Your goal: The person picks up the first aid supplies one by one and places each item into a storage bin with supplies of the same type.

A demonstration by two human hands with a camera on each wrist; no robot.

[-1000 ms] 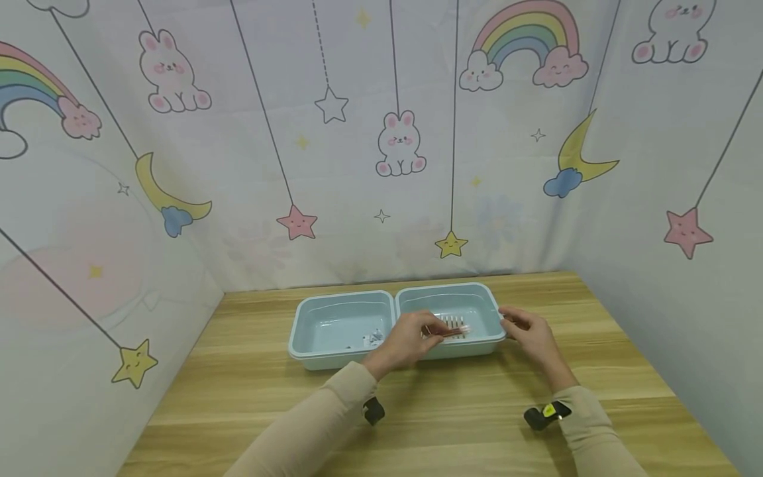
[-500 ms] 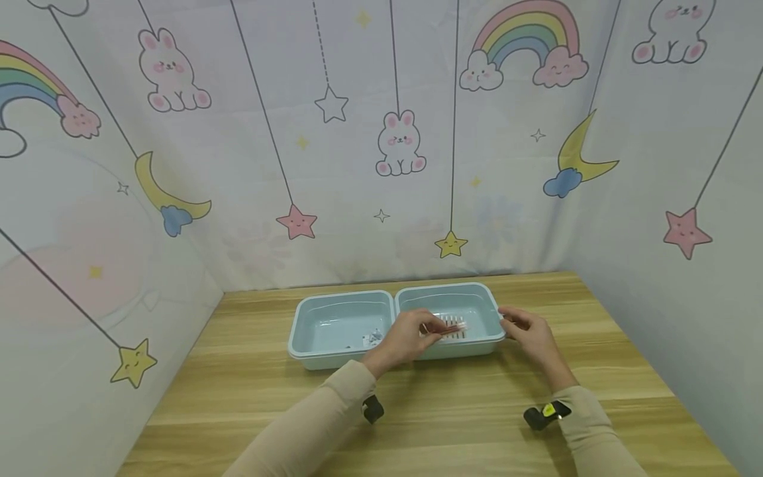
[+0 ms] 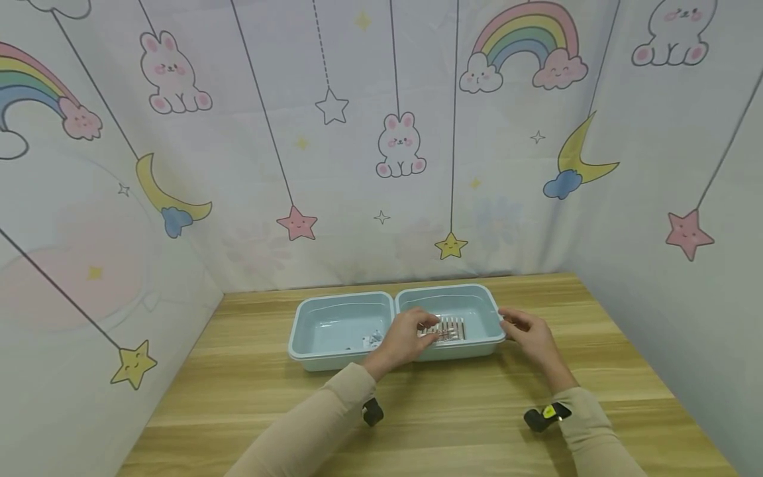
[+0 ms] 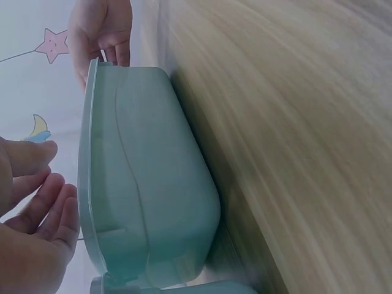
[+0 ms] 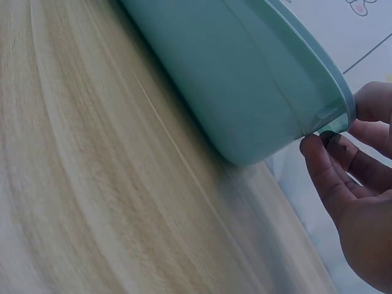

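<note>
Over the front of the right light-blue plastic bin [image 3: 471, 308], my left hand [image 3: 406, 336] hovers with fingers bent and thumb apart. In the left wrist view nothing shows between the thumb and fingertips of that left hand [image 4: 38, 211]. Under and beside it in the bin lies a row of slim pale strips [image 3: 456, 327], with a faint reddish-brown patch among them; their kind is too small to tell. My right hand [image 3: 532, 334] holds the bin's right end. In the right wrist view, the right hand [image 5: 361, 184] pinches the bin's rim [image 5: 334, 76] between thumb and fingers.
A matching left bin [image 3: 342, 296] stands end to end with the right one and holds a few small white and bluish pieces [image 3: 373, 339]. Both stand on a wood-grain table [image 3: 453, 417] near a patterned cloth wall [image 3: 357, 165].
My left hand has let go of the slim reddish-brown, clear-ended item it held over the right bin, and the item is down among the strips. The right hand stays at the rim.
</note>
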